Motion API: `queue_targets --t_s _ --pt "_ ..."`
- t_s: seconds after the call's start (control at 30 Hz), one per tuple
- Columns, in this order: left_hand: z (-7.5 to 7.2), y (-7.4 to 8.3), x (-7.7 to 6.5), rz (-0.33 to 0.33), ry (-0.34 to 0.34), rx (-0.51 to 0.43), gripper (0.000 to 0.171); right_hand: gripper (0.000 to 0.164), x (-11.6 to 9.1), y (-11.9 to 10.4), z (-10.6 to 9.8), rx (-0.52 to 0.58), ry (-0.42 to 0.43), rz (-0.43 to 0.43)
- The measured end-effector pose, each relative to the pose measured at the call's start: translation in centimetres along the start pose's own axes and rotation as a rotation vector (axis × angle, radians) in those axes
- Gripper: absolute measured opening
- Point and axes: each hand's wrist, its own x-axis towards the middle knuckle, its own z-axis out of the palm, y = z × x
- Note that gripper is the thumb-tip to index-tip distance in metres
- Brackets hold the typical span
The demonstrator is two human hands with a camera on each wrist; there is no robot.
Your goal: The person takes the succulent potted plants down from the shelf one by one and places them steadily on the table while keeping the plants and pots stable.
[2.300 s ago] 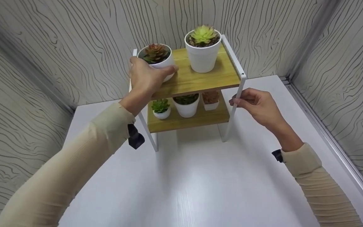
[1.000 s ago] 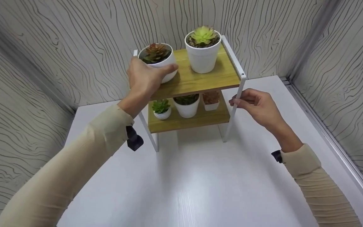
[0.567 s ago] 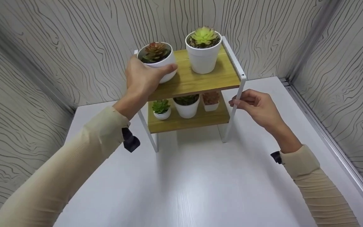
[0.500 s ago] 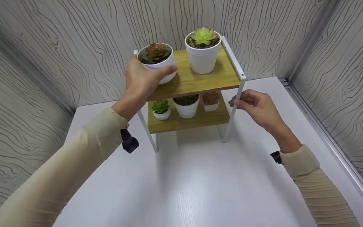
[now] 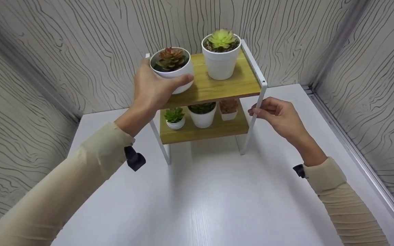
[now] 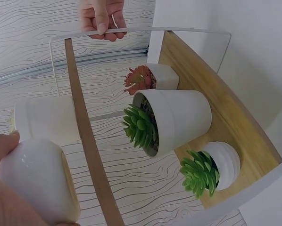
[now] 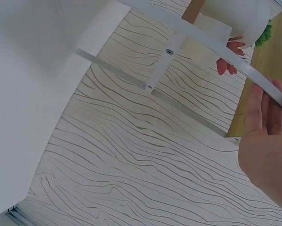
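Note:
In the head view, my left hand point(image 5: 150, 87) grips a round white pot with a reddish-brown succulent point(image 5: 171, 60) at the left end of the upper wooden board point(image 5: 224, 89). Its thumb lies across the front of the pot, while the other fingers are mostly hidden behind the far side. The left wrist view shows the pot's glossy side point(image 6: 39, 176) close to the board's edge. My right hand point(image 5: 282, 118) pinches the white front right post point(image 5: 249, 136) of the two-tier plant stand between thumb and fingers. That post also crosses the fingers point(image 7: 256, 110) in the right wrist view.
A taller white pot with a light green succulent point(image 5: 220, 61) stands right on the upper board. Below, the lower board point(image 5: 204, 136) bears a small green succulent point(image 5: 175, 118), a larger potted plant point(image 5: 202, 116) and a reddish one point(image 5: 228, 110). Patterned walls surround the white tabletop point(image 5: 200, 191).
The left hand and the succulent pot have shifted slightly toward me, and the pot's top leans more my way. My left forearm has swung lower and left. The right hand keeps its hold on the post.

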Motion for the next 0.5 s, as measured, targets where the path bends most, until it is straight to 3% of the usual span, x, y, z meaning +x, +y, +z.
queue_targets --t_s 0.23,0.5 --pt "-0.56 -0.35 -0.47 0.001 -0.013 0.030 0.096 0.028 0.11 0.19 0.06 0.022 -0.003 -0.022" --pt "-0.67 -0.80 -0.94 0.052 -0.030 0.046 0.097 0.031 0.02 0.26 0.02 0.030 -0.009 -0.019"
